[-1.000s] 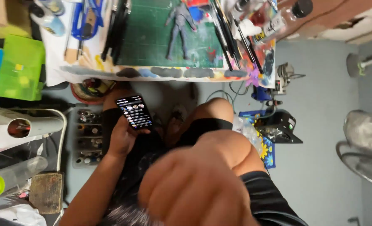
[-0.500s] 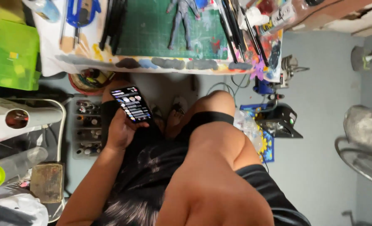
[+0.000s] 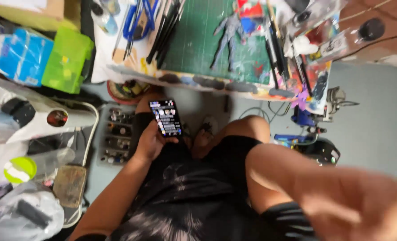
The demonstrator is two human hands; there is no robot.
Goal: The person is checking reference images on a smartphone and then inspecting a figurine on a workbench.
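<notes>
My left hand (image 3: 150,142) holds a black smartphone (image 3: 166,117) with its screen lit, over my lap just below the desk edge. My right hand (image 3: 357,209) is raised close to the camera at the lower right. It is large and blurred, and nothing shows in it. My bare knee (image 3: 252,129) and black shorts (image 3: 194,178) fill the middle. On the desk above lies a green cutting mat (image 3: 194,42) with a grey figurine (image 3: 227,38) on it.
Brushes and pens (image 3: 167,27) lie along the mat, and paint smears mark the desk's front edge (image 3: 216,82). A green box (image 3: 67,60) and a blue pack (image 3: 22,56) sit at the left. A tray of small paint pots (image 3: 116,138) stands on the floor.
My right hand has swung from the lower middle of the view to the lower right. The left hand keeps the phone in about the same place.
</notes>
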